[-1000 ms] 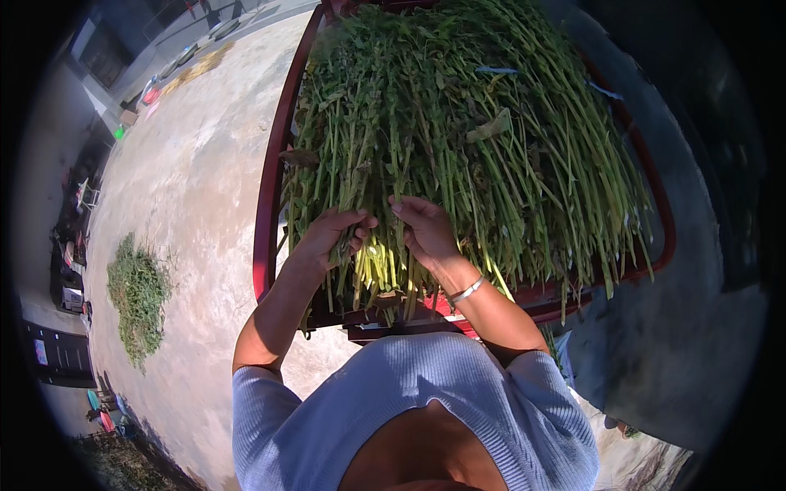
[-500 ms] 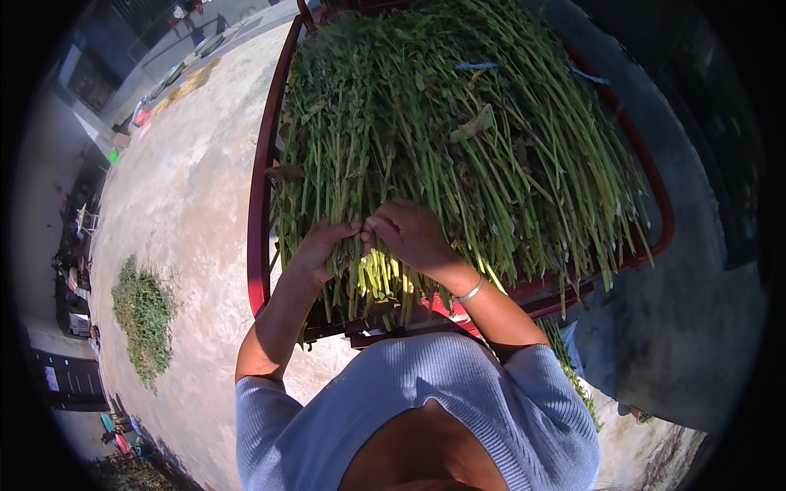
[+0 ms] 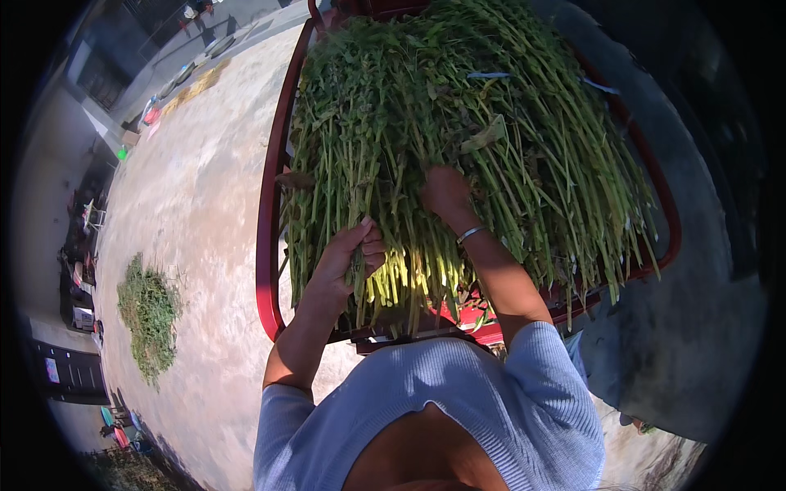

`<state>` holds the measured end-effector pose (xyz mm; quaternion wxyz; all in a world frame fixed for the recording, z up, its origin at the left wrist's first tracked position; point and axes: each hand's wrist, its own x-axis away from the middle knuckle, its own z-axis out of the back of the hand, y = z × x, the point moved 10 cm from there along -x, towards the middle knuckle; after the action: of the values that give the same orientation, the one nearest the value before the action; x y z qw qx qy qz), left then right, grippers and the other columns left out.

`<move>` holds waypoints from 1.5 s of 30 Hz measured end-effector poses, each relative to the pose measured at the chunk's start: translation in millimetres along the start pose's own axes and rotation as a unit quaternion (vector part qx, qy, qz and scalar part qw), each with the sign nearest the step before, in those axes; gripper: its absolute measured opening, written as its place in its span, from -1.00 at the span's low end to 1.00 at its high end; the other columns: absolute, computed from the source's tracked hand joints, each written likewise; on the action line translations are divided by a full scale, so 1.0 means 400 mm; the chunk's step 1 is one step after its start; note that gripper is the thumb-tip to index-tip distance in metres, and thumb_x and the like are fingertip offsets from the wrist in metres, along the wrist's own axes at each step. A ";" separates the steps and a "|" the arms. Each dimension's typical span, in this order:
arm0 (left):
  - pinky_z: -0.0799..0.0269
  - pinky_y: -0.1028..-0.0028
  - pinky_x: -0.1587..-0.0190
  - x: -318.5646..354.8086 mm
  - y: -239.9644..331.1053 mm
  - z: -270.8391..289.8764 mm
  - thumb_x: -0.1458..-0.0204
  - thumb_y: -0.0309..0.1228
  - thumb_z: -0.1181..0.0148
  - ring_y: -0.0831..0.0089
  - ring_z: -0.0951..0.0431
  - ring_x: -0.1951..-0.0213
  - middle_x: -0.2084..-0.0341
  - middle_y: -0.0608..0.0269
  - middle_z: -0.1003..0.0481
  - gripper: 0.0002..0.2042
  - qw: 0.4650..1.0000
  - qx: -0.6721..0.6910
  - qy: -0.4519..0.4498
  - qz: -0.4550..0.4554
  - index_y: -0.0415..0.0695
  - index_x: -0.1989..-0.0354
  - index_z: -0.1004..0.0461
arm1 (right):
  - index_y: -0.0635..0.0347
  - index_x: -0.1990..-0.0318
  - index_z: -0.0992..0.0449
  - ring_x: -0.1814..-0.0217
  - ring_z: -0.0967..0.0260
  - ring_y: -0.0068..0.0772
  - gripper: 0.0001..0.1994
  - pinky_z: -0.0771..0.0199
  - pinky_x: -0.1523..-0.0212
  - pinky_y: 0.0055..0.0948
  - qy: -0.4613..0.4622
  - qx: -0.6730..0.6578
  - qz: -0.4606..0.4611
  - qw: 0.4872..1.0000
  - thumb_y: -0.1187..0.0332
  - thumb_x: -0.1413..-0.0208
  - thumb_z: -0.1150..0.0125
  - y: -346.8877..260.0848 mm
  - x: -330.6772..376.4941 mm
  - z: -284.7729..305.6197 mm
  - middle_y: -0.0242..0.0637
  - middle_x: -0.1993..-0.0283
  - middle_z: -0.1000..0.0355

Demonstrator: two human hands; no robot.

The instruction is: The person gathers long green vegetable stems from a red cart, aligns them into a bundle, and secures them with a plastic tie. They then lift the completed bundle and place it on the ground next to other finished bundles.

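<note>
A thick layer of long green plant stalks [image 3: 540, 188] lies in a red metal cart bed, leafy tops away from me and cut ends toward me. My left hand [image 3: 354, 252] is closed around several stalks near their cut ends, thumb pointing up. Farther in and to the right, my right hand [image 3: 448, 193], with a silver bangle [image 3: 469, 235] on its wrist, is curled against the stalks. Its fingertips are hidden, so what it grips does not show. Paler yellow-green stalk ends [image 3: 401, 274] catch the sun between my arms.
A red rail [image 3: 270, 270] borders the cart bed on the left, curving around on the right too. On the concrete floor at left lies a heap of green plants [image 3: 149, 315]. Dark shade covers the right side.
My hands were together at the near stalk ends. Now they are apart: the right has moved away from me and rightward, while the left stays low, closed on stalks. The view has shifted slightly.
</note>
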<state>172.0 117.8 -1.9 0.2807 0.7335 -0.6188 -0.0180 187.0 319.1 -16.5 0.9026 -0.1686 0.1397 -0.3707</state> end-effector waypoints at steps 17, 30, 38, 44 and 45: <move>-0.49 0.48 0.27 -0.042 -0.041 0.009 -0.11 -0.28 -0.09 0.45 -0.54 0.29 0.31 0.18 -0.51 -0.75 0.974 -0.195 0.087 -0.069 -0.21 0.16 -0.42 | 0.35 0.47 -0.32 0.27 -0.27 -0.09 -0.72 -0.33 0.30 -0.23 0.016 -0.233 0.199 0.952 0.32 0.23 -0.25 -0.207 0.347 0.210 -0.02 0.29 -0.24; -0.49 0.50 0.46 -0.028 -0.070 -0.011 -0.09 -0.28 -0.12 0.56 -0.45 0.51 0.50 0.30 -0.40 -0.80 0.989 -0.123 0.067 -0.043 -0.16 0.29 -0.37 | 0.20 0.14 -0.35 0.29 -0.43 -0.35 -0.58 -0.47 0.29 -0.35 -0.217 -0.696 -0.136 0.671 -0.01 -0.12 -0.07 -0.067 0.161 -0.070 -0.15 0.20 -0.38; -0.29 0.63 0.54 -0.019 -0.102 -0.191 -0.13 -0.30 -0.05 0.64 -0.30 0.54 0.49 0.34 -0.33 -0.84 0.994 0.061 -0.081 -0.051 -0.09 0.23 -0.31 | 0.23 0.08 -0.36 0.32 -0.48 -0.14 -0.43 -0.56 0.37 -0.22 -0.285 -0.803 -0.112 0.511 -0.17 -0.09 0.03 -0.228 -0.023 -0.020 0.03 0.26 -0.45; -0.21 0.66 0.50 0.015 -0.099 -0.272 -0.15 -0.26 -0.02 0.68 -0.22 0.51 0.50 0.42 -0.24 -0.82 0.991 0.046 -0.089 -0.088 -0.06 0.21 -0.25 | 0.30 0.16 -0.38 0.46 -0.47 -0.26 -0.59 -0.54 0.52 -0.37 -0.267 -0.811 -0.082 0.514 0.06 -0.09 -0.09 -0.264 -0.033 0.064 -0.07 0.37 -0.46; -0.22 0.65 0.49 0.021 -0.091 -0.299 -0.15 -0.26 -0.02 0.67 -0.23 0.51 0.50 0.42 -0.24 -0.82 0.990 0.042 -0.100 -0.094 -0.06 0.21 -0.25 | 0.30 0.17 -0.38 0.48 -0.46 -0.28 -0.62 -0.53 0.53 -0.40 -0.281 -0.816 -0.068 0.500 0.12 -0.09 -0.09 -0.271 -0.049 0.075 -0.07 0.38 -0.46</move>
<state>251.2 159.3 85.8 0.1839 0.7938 -0.5724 -0.0917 117.7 266.6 57.5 0.3276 -0.9348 0.1071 -0.0855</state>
